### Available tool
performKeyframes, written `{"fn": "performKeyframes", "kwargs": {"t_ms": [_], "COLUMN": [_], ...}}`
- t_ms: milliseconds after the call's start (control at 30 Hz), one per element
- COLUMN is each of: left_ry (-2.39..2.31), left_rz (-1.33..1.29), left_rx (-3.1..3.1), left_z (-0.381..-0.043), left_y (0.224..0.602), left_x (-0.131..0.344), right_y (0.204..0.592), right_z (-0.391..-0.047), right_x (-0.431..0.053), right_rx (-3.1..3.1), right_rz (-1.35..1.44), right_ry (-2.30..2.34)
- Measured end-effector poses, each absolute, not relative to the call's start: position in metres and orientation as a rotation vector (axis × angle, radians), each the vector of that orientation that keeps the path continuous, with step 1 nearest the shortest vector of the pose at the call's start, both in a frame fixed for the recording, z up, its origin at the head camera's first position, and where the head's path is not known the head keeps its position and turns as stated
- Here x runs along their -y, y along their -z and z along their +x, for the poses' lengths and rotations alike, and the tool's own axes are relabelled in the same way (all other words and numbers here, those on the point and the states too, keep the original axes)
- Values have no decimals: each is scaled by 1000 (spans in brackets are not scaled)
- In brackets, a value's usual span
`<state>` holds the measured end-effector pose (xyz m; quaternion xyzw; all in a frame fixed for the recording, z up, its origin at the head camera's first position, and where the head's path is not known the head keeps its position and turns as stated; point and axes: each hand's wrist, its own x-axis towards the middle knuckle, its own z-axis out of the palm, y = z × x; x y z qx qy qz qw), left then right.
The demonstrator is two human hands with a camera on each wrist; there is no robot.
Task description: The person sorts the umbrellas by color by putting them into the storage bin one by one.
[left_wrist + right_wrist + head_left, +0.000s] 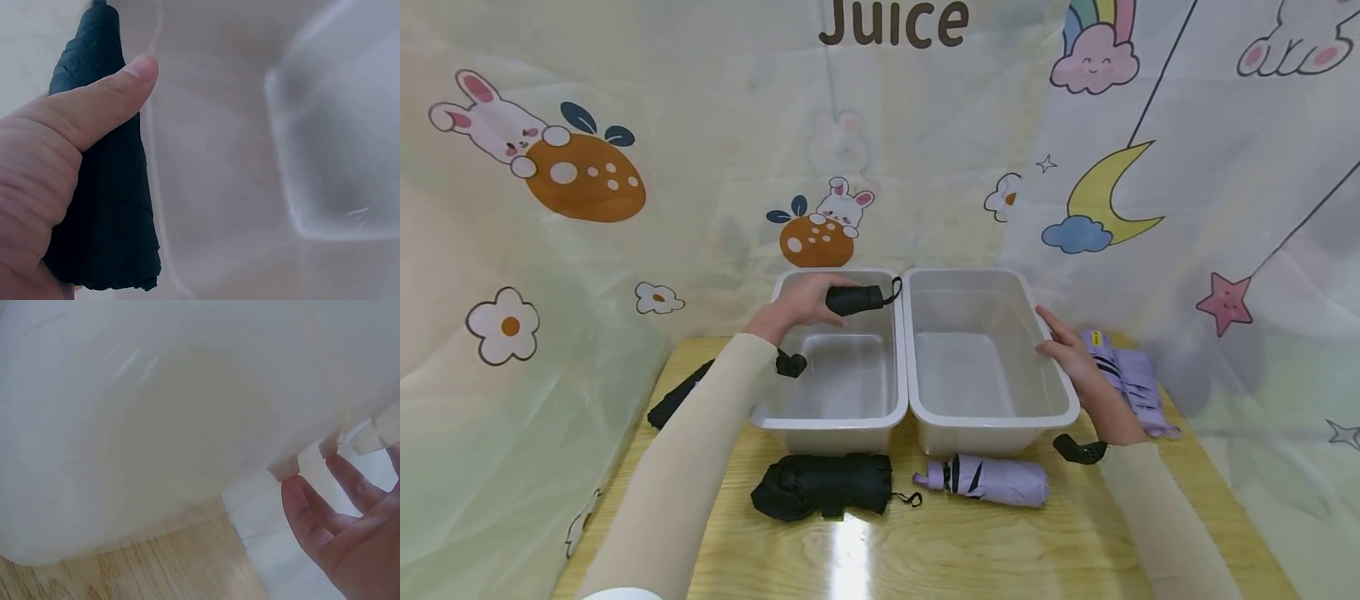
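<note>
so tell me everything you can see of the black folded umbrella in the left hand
The black folded umbrella is furled, its creased, cloth-looking fabric narrowing toward one end. A dark strap loop sits at the end pointing right in the head view. The left grip holds it, thumb laid across its side, over the left plastic bin; whether it touches the bin is unclear.

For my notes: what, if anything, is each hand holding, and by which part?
The left hand grips a folded black umbrella by its wrapped canopy; the right hand only touches the right bin's rim.
</note>
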<state>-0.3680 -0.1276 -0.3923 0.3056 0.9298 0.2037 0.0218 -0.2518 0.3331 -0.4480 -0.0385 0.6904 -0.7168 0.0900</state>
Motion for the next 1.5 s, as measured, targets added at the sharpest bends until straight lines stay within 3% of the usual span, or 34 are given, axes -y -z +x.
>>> {"fn": "performKeyframes", "kwargs": {"t_ms": [567,867,1500], "left_ry": [-401,-629,-551], "left_rz": [833,850,785], "left_rx": [-2933,-2873,-2823], "left_z": [-380,-389,-396], "left_y": [441,465,485], "left_x": [119,118,112], "right_y": [451,449,450], "right_z": [-252,-252,-251], "right_x": [-334,-329,-330], "right_rx": [-2078,-2053,-2073], "right_rz": [-130,-130,-123], "right_ry": [2130,2150,2139]}}
